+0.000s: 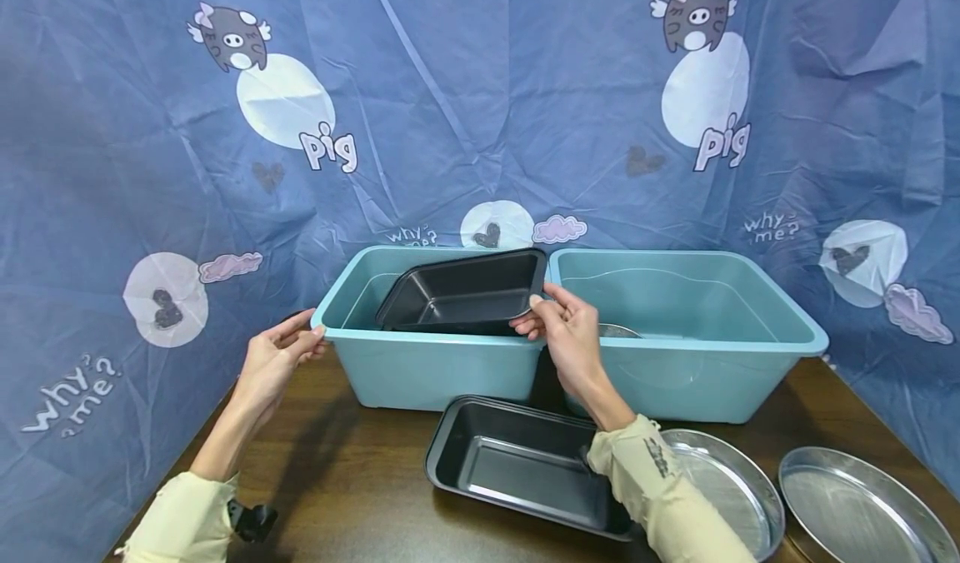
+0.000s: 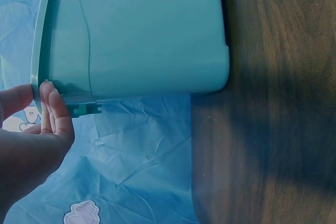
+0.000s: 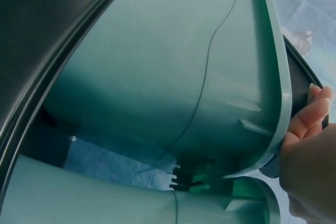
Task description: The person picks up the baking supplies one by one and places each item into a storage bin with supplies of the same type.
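My right hand [image 1: 566, 330] pinches the right end of a black loaf pan [image 1: 480, 288], thumb on its rim. The pan sits tilted, partly inside the left teal bin [image 1: 427, 371]. In the right wrist view my fingers [image 3: 312, 114] curl at the pan's dark wall [image 3: 298, 80], just beyond the bin's rim. At the bin's front left corner, my left hand [image 1: 273, 359] grips the rim between thumb and fingers, as the left wrist view shows with the hand [image 2: 37, 140] at the rim's edge. A second black loaf pan [image 1: 525, 463] lies on the table, partly behind my right sleeve.
A second teal bin [image 1: 697, 380] stands on the right, with the edge of a round metal thing [image 1: 617, 331] showing inside. Two round metal pans [image 1: 720, 480] lie at the front right of the wooden table [image 1: 352, 488]. Blue printed cloth [image 1: 465, 88] hangs behind.
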Demonstrator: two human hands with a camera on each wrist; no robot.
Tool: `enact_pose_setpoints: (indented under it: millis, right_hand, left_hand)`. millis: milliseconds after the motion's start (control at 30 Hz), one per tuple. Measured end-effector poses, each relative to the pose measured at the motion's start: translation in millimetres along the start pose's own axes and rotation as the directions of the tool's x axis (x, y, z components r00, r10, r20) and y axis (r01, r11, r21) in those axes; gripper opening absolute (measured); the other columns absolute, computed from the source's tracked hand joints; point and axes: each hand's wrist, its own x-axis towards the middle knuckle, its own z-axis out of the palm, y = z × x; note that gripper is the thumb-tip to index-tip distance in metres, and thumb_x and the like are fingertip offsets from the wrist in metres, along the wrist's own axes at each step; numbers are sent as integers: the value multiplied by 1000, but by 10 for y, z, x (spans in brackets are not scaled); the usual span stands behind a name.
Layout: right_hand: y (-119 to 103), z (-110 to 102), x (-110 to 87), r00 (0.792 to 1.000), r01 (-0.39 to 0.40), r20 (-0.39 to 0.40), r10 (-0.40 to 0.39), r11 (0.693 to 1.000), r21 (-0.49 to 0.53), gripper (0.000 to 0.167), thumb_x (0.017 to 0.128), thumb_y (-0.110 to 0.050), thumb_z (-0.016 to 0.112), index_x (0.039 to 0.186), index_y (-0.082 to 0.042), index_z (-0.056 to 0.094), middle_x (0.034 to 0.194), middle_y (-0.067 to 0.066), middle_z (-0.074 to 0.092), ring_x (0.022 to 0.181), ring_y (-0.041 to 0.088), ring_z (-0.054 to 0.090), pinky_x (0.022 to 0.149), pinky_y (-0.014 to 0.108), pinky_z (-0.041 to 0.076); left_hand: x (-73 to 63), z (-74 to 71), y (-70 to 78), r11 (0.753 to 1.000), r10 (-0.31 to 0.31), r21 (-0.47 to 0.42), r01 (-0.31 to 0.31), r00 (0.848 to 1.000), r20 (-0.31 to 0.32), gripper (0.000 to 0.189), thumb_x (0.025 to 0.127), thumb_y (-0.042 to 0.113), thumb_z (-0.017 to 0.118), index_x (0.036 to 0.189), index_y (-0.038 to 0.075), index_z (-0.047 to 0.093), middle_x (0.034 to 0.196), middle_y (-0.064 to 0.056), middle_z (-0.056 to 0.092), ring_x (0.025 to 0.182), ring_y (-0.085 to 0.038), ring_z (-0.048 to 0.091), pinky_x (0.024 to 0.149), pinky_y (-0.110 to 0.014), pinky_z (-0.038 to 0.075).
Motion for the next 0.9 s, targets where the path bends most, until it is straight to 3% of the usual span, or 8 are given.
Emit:
enact_pose_setpoints:
  millis: [567,900]
  right_hand:
    - [-31,-47,42,998,-57,2,58,994,-93,46,104,0,57,144,17,44,75,4,72,62,8,67,60,18,54]
    - [-106,-69,91,989,-145,6,148,976,-160,47,104,-3,59,144,17,44,72,2,70,60,7,65,60,18,54]
  left_hand:
    - [-1,-1,8,1000,1,-28,-1,1000,-2,56,104,5,61,148,-19,36,85,9,69,74,-2,66,71,-17,55]
    - [5,-3,8,1000,-8,-11,8,1000,-1,56,104,5,60,149,-19,36,85,10,68,74,-1,66,71,-16,55]
